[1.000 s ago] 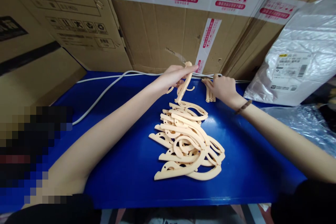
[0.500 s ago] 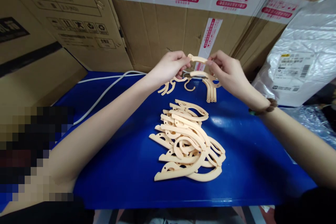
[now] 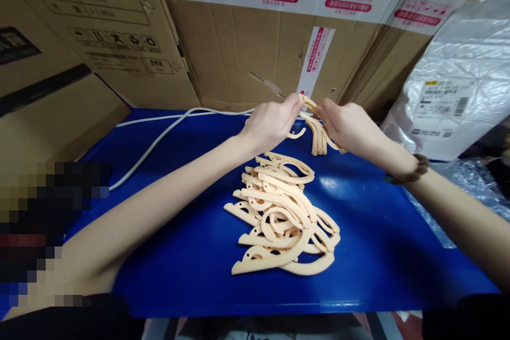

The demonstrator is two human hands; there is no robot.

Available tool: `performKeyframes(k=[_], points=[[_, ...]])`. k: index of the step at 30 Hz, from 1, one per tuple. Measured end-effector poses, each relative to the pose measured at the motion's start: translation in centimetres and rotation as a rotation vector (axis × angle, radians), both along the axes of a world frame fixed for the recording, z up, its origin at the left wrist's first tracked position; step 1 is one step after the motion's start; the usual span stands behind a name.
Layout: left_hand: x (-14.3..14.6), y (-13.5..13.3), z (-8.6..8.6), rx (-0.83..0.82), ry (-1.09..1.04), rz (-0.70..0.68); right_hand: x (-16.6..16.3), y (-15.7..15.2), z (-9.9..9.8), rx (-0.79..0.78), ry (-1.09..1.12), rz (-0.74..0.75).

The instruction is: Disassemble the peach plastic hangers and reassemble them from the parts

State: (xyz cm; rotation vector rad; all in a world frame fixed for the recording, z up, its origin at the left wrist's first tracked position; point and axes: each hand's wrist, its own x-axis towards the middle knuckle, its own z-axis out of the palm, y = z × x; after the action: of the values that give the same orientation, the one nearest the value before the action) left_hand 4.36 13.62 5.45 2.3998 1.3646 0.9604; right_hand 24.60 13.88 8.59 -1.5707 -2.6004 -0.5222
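Note:
My left hand (image 3: pixel 271 125) and my right hand (image 3: pixel 347 126) meet at the far side of a blue table (image 3: pixel 191 255), both closed on a cream plastic hanger piece (image 3: pixel 307 102) held just above the surface. Beneath the hands lie a few sorted cream pieces: a small stack of curved arms (image 3: pixel 319 141) and a hook (image 3: pixel 297 134). Nearer to me a loose pile of cream hanger parts (image 3: pixel 281 212) lies on the table's middle. A beaded bracelet (image 3: pixel 412 171) sits on my right wrist.
Big cardboard boxes (image 3: pixel 247 42) with red-and-white tape wall off the back and left. A white cable (image 3: pixel 159 138) runs across the far left of the table. A grey plastic parcel bag (image 3: pixel 446 85) leans at the right, with clear wrap (image 3: pixel 474 196) below it.
My right hand left the stacked arms and joined the left hand on one cream piece; both hands lifted it, then lowered slightly toward the sorted stack.

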Motion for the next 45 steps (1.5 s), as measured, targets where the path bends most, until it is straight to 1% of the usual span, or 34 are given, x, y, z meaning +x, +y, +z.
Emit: performKeyframes(k=[2, 4, 6, 9, 11, 12, 13, 15, 16, 17, 19, 21, 25, 29, 32, 35, 37, 38, 39, 40, 41, 42, 43, 45], points=[[0.2, 0.2, -1.0, 0.015, 0.108, 0.012, 0.2, 0.3, -0.2, -0.111, 0.049, 0.024], [0.4, 0.2, -1.5, 0.006, 0.142, -0.023, 0.8, 0.8, -0.8, -0.228, 0.0, -0.019], [0.8, 0.1, -1.2, -0.015, 0.073, -0.079, 1.6, 1.3, -1.6, -0.294, -0.076, -0.117], [1.1, 1.0, -0.3, -0.041, -0.095, -0.149, 3.0, 1.6, -2.5, -0.259, -0.082, -0.195], [1.0, 2.5, -0.2, -0.099, -0.098, -0.15, 3.6, 1.6, -2.3, -0.224, 0.056, -0.193], [0.8, 3.5, -0.5, -0.154, -0.067, -0.138, 3.8, 1.4, -2.0, -0.241, 0.202, -0.177], [0.7, 4.4, -1.0, -0.211, -0.011, -0.142, 4.0, 1.3, -1.6, -0.287, 0.379, -0.15], [0.6, 6.2, -2.6, -0.256, 0.048, -0.137, 4.0, 1.0, -0.7, -0.425, 0.717, -0.078], [0.7, 6.8, -3.4, -0.264, 0.064, -0.126, 3.9, 0.8, -0.4, -0.49, 0.825, -0.046], [0.8, 7.3, -4.2, -0.262, 0.072, -0.107, 3.8, 0.6, -0.1, -0.539, 0.892, -0.017], [1.3, 7.8, -5.5, -0.252, 0.077, -0.058, 3.5, 0.2, 0.3, -0.584, 0.955, 0.025], [1.8, 7.8, -6.1, -0.24, 0.076, -0.004, 3.4, -0.3, 0.3, -0.606, 1.02, 0.058], [1.9, 7.4, -6.3, -0.235, 0.07, 0.08, 3.4, -0.6, 0.2, -0.612, 1.178, 0.097], [1.6, 7.4, -6.4, -0.279, 0.055, 0.152, 3.2, -0.3, 0.1, -0.584, 1.32, 0.075], [1.4, 7.0, -5.9, -0.304, 0.011, 0.163, 2.7, 0.0, 0.1, -0.529, 1.486, 0.091], [1.4, 5.7, -4.4, -0.312, -0.066, 0.131, 2.2, 0.0, 0.1, -0.416, 1.611, 0.19], [1.5, 4.4, -3.1, -0.396, -0.157, 0.037, 1.9, 0.0, 0.0, -0.313, 1.615, 0.238], [1.4, 3.7, -2.4, -0.483, -0.232, -0.046, 1.7, 0.0, 0.0, -0.26, 1.596, 0.243], [1.3, 3.1, -1.7, -0.631, -0.383, -0.178, 1.7, 0.0, -0.1, -0.211, 1.57, 0.24], [1.1, 2.5, -1.1, -0.747, -0.531, -0.255, 1.7, 0.0, -0.2, -0.174, 1.532, 0.234], [0.9, 2.0, -0.4, -0.828, -0.665, -0.293, 1.7, 0.1, -0.2, -0.141, 1.488, 0.229], [0.5, 1.7, 0.1, -0.883, -0.778, -0.298, 1.7, 0.1, -0.2, -0.118, 1.426, 0.224], [0.2, 1.4, 0.7, -0.897, -0.851, -0.267, 1.7, 0.2, -0.2, -0.093, 1.337, 0.221], [-0.4, 1.3, 1.5, -0.865, -0.908, -0.192, 1.6, 0.2, -0.2, -0.005, 1.038, 0.198]])
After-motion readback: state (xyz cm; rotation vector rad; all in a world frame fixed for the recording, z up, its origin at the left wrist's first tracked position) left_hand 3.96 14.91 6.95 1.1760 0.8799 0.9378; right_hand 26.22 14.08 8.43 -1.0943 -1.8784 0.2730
